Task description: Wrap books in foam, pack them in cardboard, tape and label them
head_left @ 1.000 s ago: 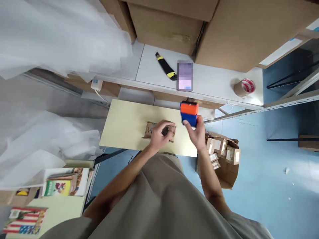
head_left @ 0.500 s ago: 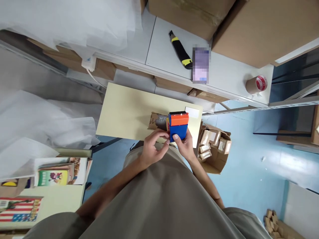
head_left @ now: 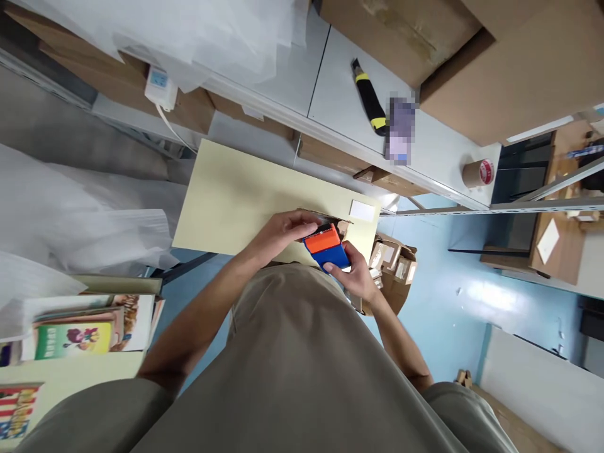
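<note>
My right hand (head_left: 356,274) grips a small blue-and-orange case (head_left: 328,251) by its blue lower part, thumb on top and fingers behind. The case is tilted, with a dark, toothed-looking strip along its far edge. My left hand (head_left: 285,229) reaches in from the left, fingers stretched out and fingertips at the dark far edge; whether they press on it I cannot tell. Behind the case, partly hidden, a small brown cardboard package (head_left: 344,225) lies on the pale yellow table (head_left: 226,195).
A white label (head_left: 362,210) lies on the table's right part. On the shelf (head_left: 325,94) rest a utility knife (head_left: 369,99), a blurred-out rectangle (head_left: 400,132) and a tape roll (head_left: 479,173). An open carton (head_left: 396,258) of small boxes stands right; booklets (head_left: 80,336) lie left.
The case has turned anticlockwise and shifted slightly left. My left hand has moved from its lower edge up to its far edge. The camera view has shifted.
</note>
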A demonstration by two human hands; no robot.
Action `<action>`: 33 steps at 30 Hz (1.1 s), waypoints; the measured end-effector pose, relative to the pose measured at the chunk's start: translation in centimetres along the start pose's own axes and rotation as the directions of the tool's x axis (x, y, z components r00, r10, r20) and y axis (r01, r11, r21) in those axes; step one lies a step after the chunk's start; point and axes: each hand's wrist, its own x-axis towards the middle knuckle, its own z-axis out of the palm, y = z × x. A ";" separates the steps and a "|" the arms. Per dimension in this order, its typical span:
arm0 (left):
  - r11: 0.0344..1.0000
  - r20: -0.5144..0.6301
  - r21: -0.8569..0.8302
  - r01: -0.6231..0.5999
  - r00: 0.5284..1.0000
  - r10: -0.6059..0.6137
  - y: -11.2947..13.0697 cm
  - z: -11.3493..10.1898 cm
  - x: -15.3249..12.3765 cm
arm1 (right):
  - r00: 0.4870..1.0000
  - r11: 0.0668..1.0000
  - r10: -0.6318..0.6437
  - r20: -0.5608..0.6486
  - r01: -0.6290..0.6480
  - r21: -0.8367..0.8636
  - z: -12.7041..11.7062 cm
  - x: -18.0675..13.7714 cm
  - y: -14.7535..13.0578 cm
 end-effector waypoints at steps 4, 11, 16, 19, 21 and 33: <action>1.000 0.047 -0.014 0.016 0.999 -0.015 -0.2 -1.1 0.3 | 0.998 0.998 0.037 0.050 -0.034 -0.055 0.1 0.1 -0.7; 0.996 0.053 -0.079 0.030 0.998 -0.026 -3.1 -3.0 0.4 | 0.992 0.982 0.090 0.085 -0.074 -0.176 0.3 0.7 -1.6; 0.987 0.078 -0.142 0.074 0.995 -0.063 -5.3 -3.7 0.7 | 0.986 0.958 0.144 0.089 -0.116 -0.260 0.6 1.0 -2.7; 0.984 0.085 -0.165 0.070 0.995 -0.056 -6.4 -3.8 0.7 | 0.981 0.939 0.169 0.092 -0.132 -0.317 0.4 1.0 -3.2; 0.984 0.073 -0.168 0.051 0.997 -0.040 -7.2 -3.7 0.7 | 0.979 0.924 0.183 0.094 -0.139 -0.355 0.2 0.9 -3.5; 0.988 -0.193 -0.152 -0.016 0.981 -0.014 -11.8 -1.2 -0.8 | 0.888 0.777 0.423 0.180 -0.253 -0.577 -2.1 2.5 -7.0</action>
